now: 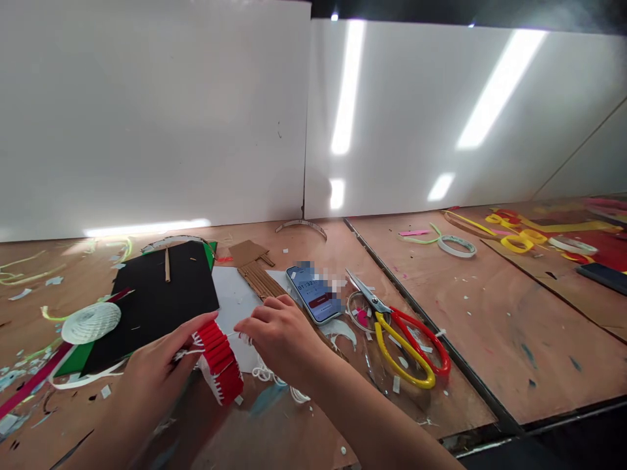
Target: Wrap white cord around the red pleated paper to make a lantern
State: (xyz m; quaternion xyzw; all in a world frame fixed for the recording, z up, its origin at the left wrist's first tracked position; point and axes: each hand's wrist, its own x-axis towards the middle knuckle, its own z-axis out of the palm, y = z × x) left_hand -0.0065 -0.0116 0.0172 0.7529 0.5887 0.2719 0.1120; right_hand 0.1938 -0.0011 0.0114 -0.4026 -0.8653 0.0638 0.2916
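My left hand (159, 365) grips a curved red ribbed band (223, 365) with white stitches along its edges, thumb and fingers closed on its upper left end. Just to the right, my right hand (284, 333) is closed in a pinch on a white cord (236, 334) that stretches toward the band. Loose loops of white cord (264, 373) hang and lie below my right hand. Behind the hands is a sheet of white paper (240, 294). The inside of the band is mostly hidden.
Scissors (392, 320) with red and yellow handles lie to the right, beside a phone (313, 294) and corrugated cardboard (262, 274). At left are black card (166, 300) and a white coiled disc (91, 322). A tape roll (456, 246) lies farther right. A white panel (151, 117) stands behind.
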